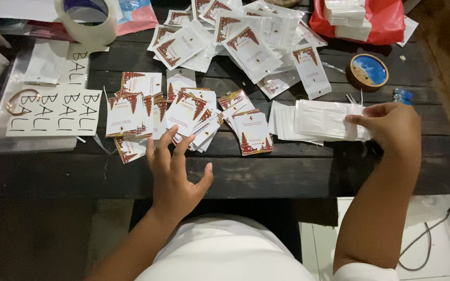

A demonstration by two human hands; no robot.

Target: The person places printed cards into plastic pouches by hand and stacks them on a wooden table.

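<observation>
Two hands at a dark wooden table (pixel 266 171) strewn with small printed cards.

The left hand (pixel 175 171) hovers with fingers spread, fingertips just touching the loose red-and-white cards (pixel 183 112) scattered mid-table. The right hand (pixel 391 127) pinches a stack of clear plastic sleeves (pixel 321 119) by its right end (thumb on top). Farther back lies a heap of already bagged cards (pixel 240 39), beside a red plastic bag (pixel 384 18) and a round blue-topped tin (pixel 367 72). At left sit a tape roll (pixel 87 21), a lettered white sheet (pixel 58 112) and a bangle (pixel 23 100).
</observation>
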